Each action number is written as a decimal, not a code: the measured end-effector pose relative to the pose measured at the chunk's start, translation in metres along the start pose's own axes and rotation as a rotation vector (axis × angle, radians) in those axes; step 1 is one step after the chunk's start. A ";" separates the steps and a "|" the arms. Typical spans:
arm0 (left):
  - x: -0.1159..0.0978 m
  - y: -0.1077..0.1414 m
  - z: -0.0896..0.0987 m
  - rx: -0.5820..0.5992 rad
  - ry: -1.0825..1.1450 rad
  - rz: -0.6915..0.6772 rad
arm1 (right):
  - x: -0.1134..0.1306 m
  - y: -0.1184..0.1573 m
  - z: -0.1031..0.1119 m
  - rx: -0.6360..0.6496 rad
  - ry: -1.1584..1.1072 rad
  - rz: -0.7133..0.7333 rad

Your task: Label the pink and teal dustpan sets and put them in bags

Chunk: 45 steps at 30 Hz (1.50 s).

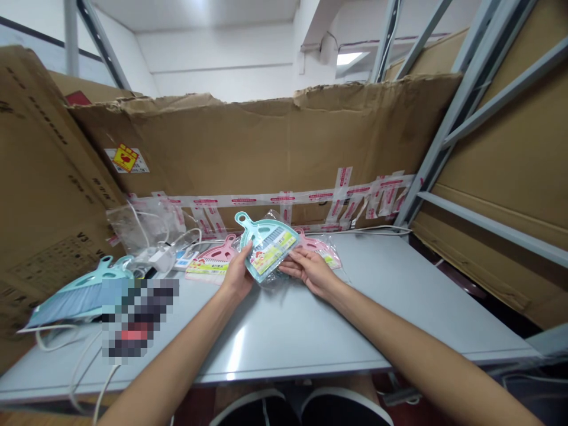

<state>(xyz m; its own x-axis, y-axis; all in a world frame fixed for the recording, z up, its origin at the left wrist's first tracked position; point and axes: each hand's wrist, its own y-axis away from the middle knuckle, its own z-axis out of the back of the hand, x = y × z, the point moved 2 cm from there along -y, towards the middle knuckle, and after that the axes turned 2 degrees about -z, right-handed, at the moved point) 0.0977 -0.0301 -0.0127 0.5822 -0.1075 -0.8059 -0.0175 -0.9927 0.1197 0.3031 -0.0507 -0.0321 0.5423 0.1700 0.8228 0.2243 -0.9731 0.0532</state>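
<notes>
Between my two hands is a teal mini dustpan and brush set (268, 239) in clear plastic wrap, tilted above the table, its ring-shaped handle end up and to the left. My left hand (240, 273) is closed on its left edge, thumb on the front. On the lower right corner, my right hand (313, 271) grips the set with fingers pressed to the wrap. Behind it lie a pink dustpan set (217, 255) on the left and another pink dustpan set (316, 244) on the right, partly hidden by the held one and my right hand.
Teal dustpan and brush pieces (84, 293) lie at the table's left, beside a pixelated dark object (144, 319). White chargers and cables (162, 257) and crumpled clear plastic (146, 222) are behind them. A taped cardboard sheet (266, 148) walls the back; metal shelf posts (437, 157) stand right.
</notes>
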 end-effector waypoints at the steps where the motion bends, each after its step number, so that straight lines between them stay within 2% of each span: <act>1: -0.002 -0.001 0.001 -0.007 0.021 -0.004 | 0.005 0.001 0.001 0.012 0.058 -0.023; 4: -0.008 -0.003 0.003 -0.035 0.070 -0.010 | 0.027 0.000 0.013 -0.002 0.261 -0.012; 9: -0.011 -0.003 0.005 -0.030 0.078 -0.026 | 0.065 -0.007 0.044 -0.185 0.427 0.288; 13: -0.003 0.000 0.006 0.000 -0.050 0.003 | 0.076 -0.017 0.060 -0.255 0.481 0.370; 17: 0.008 0.007 0.003 0.109 -0.192 0.066 | 0.078 -0.020 0.064 -0.222 0.507 0.285; 22: 0.020 0.017 -0.003 0.233 -0.315 0.118 | 0.075 -0.007 0.054 -0.052 0.519 0.035; 26: 0.027 0.024 -0.009 0.326 -0.325 0.173 | 0.073 0.000 0.047 0.066 0.558 -0.028; 29: 0.028 0.024 -0.010 0.348 -0.322 0.237 | 0.083 0.001 0.056 0.140 0.578 -0.070; 31: 0.027 0.022 -0.009 0.374 -0.304 0.252 | 0.099 0.002 0.073 0.128 0.607 -0.076; 33: 0.024 0.019 -0.008 0.409 -0.274 0.245 | 0.120 0.004 0.100 0.038 0.616 -0.056; 36: 0.020 0.014 -0.004 0.409 -0.249 0.222 | 0.147 0.010 0.152 -0.177 0.684 -0.061; 38: 0.017 0.012 -0.002 0.390 -0.250 0.203 | 0.157 0.013 0.186 -0.309 0.888 -0.070; 40: 0.015 0.010 -0.001 0.378 -0.254 0.182 | 0.162 0.015 0.214 -0.479 1.212 -0.114; 42: 0.013 0.008 0.001 0.368 -0.263 0.159 | 0.167 0.014 0.233 -0.631 1.440 -0.169; 45: 0.010 0.005 0.003 0.360 -0.282 0.121 | 0.172 0.010 0.249 -0.768 1.567 -0.220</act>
<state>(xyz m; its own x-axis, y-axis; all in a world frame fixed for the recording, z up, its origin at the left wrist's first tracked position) 0.1010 -0.0364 -0.0222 0.3159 -0.1854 -0.9305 -0.3812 -0.9229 0.0545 0.6004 0.0072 -0.0306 -0.7660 0.4494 0.4597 -0.4689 -0.8797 0.0787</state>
